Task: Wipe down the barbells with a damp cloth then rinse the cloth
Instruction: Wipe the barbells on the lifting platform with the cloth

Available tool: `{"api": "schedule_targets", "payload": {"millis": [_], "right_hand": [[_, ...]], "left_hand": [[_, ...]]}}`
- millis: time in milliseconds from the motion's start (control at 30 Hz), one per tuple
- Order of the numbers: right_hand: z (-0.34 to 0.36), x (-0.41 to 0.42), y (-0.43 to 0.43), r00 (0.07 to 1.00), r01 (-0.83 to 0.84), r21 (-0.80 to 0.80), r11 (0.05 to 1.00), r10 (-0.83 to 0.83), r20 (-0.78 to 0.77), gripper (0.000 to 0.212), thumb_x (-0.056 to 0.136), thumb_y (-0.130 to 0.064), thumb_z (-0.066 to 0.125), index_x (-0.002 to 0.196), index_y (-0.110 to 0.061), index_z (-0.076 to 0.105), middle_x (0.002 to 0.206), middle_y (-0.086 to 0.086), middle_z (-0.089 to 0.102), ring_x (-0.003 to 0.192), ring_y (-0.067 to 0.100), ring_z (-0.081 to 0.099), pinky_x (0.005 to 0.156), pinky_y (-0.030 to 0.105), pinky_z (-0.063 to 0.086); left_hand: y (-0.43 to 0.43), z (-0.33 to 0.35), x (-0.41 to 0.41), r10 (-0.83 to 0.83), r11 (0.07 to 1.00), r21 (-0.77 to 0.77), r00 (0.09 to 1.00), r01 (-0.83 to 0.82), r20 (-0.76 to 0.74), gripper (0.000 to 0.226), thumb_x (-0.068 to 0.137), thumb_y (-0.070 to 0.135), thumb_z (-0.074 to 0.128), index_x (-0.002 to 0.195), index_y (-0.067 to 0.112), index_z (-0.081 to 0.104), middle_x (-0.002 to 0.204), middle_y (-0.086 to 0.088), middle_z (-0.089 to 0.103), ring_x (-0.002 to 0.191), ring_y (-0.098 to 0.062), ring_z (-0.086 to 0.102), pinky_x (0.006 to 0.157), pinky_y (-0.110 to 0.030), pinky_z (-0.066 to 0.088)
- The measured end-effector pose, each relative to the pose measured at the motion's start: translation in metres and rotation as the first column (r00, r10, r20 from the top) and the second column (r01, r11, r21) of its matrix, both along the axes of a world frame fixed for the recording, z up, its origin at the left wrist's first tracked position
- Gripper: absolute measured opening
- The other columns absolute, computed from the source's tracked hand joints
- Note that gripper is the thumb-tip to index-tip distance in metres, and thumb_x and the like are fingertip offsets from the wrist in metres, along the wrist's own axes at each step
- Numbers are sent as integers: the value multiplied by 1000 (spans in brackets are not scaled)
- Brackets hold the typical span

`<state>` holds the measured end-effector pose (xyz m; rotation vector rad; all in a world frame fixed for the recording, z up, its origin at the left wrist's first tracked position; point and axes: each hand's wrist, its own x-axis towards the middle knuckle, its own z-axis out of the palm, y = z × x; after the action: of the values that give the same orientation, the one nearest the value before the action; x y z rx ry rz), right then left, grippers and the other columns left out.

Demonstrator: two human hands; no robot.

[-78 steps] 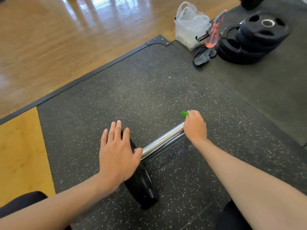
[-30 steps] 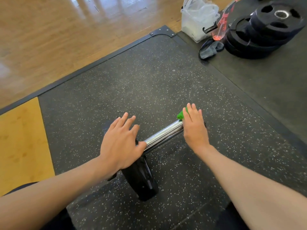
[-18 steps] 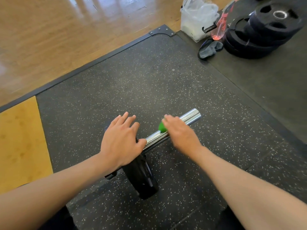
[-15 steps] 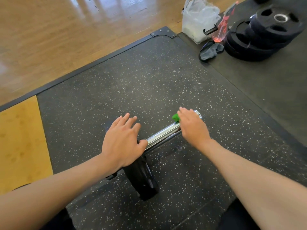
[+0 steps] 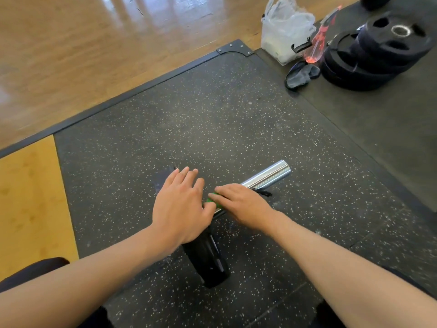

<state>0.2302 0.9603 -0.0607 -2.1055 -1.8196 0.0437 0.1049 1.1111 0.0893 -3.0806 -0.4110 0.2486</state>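
Note:
A barbell lies on the speckled black mat, its chrome sleeve (image 5: 267, 177) pointing up and to the right. A black weight plate (image 5: 208, 261) stands on edge on the bar. My left hand (image 5: 181, 209) rests flat on top of that plate, fingers straight. My right hand (image 5: 238, 204) wraps a green cloth (image 5: 211, 201) round the sleeve close to the plate. Only a small edge of the cloth shows past my fingers. The bar under both hands is hidden.
A stack of black weight plates (image 5: 378, 50) sits at the far right. Beside it are a white bucket lined with a plastic bag (image 5: 286, 31), a red spray bottle (image 5: 318, 46) and a dark grey rag (image 5: 301, 74). Wooden floor (image 5: 94, 43) lies beyond the mat's edge.
My right hand has slid the green cloth along the sleeve from its outer end inward to the plate, baring the chrome tip. My left hand has stayed on the plate.

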Motion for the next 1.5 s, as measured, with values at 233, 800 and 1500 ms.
{"api": "schedule_targets", "payload": {"millis": [233,800,1500], "right_hand": [[22,-17,49,937,349,-129,928,-346,42,9,87,-17,63,78,-16,64,72,4,65,58,27,60,55,32,40],[16,-14,9,804,594,-43,803,-595,-13,22,90,-3,54,107,-8,67,103,9,67,98,30,62,96,44,49],[255,19,146,937,339,-78,937,-344,-57,27,103,-8,46,127,-8,57,120,12,60,101,34,56,88,46,47]], "left_hand": [[1,-1,0,21,999,-33,999,-20,49,52,81,40,39,112,9,68,135,-10,61,136,-26,46,122,-39,26],[-4,-1,-5,8,1000,-12,999,-8,53,63,85,47,34,126,9,63,148,-13,51,146,-29,35,123,-43,22],[165,148,-32,-20,1000,16,996,22,-88,102,85,78,2,155,9,30,164,-16,24,153,-30,16,123,-45,19]]}}
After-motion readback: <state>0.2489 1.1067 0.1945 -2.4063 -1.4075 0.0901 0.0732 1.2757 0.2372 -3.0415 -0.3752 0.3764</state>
